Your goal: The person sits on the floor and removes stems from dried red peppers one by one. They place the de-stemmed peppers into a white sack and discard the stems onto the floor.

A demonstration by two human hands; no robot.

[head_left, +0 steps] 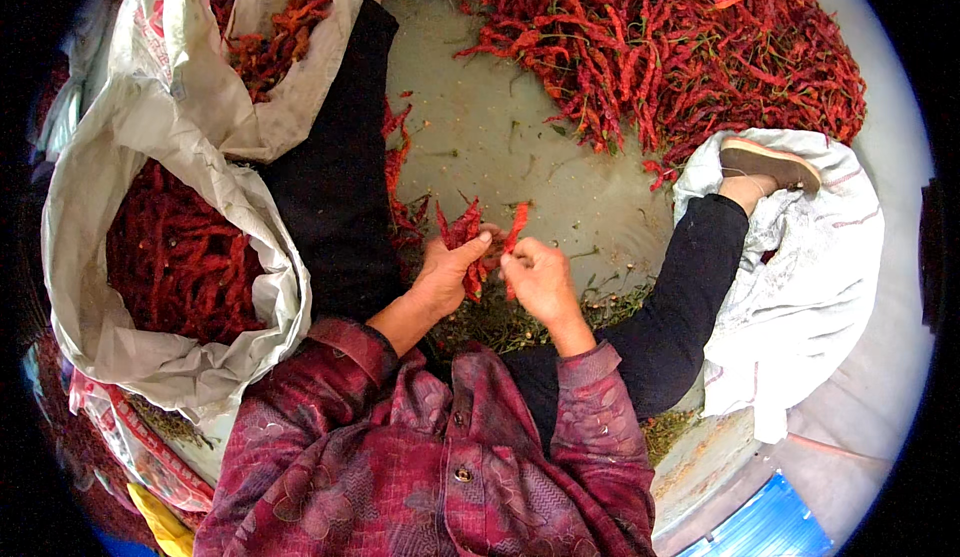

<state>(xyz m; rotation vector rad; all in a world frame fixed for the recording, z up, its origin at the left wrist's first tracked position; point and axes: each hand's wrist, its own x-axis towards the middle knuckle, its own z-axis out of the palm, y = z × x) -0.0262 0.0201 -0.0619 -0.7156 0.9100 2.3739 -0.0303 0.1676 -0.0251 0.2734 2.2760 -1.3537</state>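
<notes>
My left hand (445,272) is closed around a small bunch of dried red chili peppers (462,228), their tips sticking out above and below the fingers. Just right of it, my right hand (540,278) pinches a single bright red chili pepper (518,223) between thumb and fingers, held upright. Both hands are over the floor between my legs. Beneath them lie green-brown stems and debris (510,320). More loose red chilies (397,159) lie along the inner side of my left leg.
A large heap of dried red chilies (675,46) spreads at the upper right. Two open white woven sacks (71,257) (187,118) holding chilies stand at the left. A white woven sack (810,287) lies by my right leg, my shod foot on it. A blue ridged object (765,523) is at lower right.
</notes>
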